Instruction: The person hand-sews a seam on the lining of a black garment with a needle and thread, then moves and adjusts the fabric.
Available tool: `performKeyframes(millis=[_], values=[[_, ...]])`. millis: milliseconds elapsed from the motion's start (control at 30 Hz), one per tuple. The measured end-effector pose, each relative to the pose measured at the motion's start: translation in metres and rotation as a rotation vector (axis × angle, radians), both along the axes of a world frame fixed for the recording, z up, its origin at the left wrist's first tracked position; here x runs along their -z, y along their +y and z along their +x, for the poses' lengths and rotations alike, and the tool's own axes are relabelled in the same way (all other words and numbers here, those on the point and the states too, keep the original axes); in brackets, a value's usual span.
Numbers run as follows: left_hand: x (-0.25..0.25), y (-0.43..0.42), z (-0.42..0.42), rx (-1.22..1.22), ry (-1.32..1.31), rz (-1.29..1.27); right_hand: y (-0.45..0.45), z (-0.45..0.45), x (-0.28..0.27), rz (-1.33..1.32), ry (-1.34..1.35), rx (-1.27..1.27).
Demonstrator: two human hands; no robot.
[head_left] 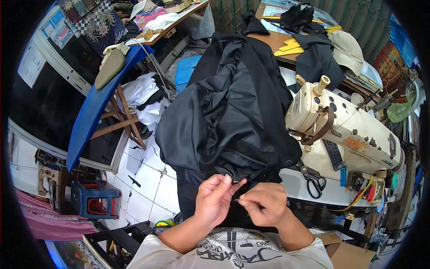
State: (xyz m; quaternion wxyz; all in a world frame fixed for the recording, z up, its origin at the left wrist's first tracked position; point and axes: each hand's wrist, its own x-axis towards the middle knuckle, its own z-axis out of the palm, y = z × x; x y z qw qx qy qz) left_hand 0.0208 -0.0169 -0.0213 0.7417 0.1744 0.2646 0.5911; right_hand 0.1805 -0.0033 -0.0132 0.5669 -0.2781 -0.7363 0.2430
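Observation:
A black garment with a shiny lining point(224, 112) lies heaped in front of me, its lower edge reaching my hands. My left hand point(215, 197) pinches that edge between thumb and fingers. Just to the right, my right hand point(264, 204) is closed, thumb against the fingers, near the same edge. A tiny light tip shows at its fingertips, too small to name. The two hands are close together but apart.
A cream sewing machine point(349, 125) stands on the right, with black scissors point(313, 181) and a remote control point(333, 154) beside it. At the left are a blue ironing board point(96, 107) and a blue stool point(96, 199). A cardboard box point(349, 253) sits at the lower right.

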Motion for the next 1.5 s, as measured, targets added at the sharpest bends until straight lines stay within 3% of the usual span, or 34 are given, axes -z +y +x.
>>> performKeyframes(millis=[133, 333, 1500], values=[[0.002, 0.002, -0.001, 0.042, -0.078, 0.027, -0.008, 0.000, -0.015, -0.212, -0.059, 0.176], [0.001, 0.001, 0.000, 0.047, -0.158, 0.024, -0.010, -0.008, -0.013, -0.209, -0.037, 0.245], [-0.002, -0.004, 0.004, -0.031, 0.043, 0.059, -0.008, -0.006, -0.012, -0.180, -0.108, 0.250]])
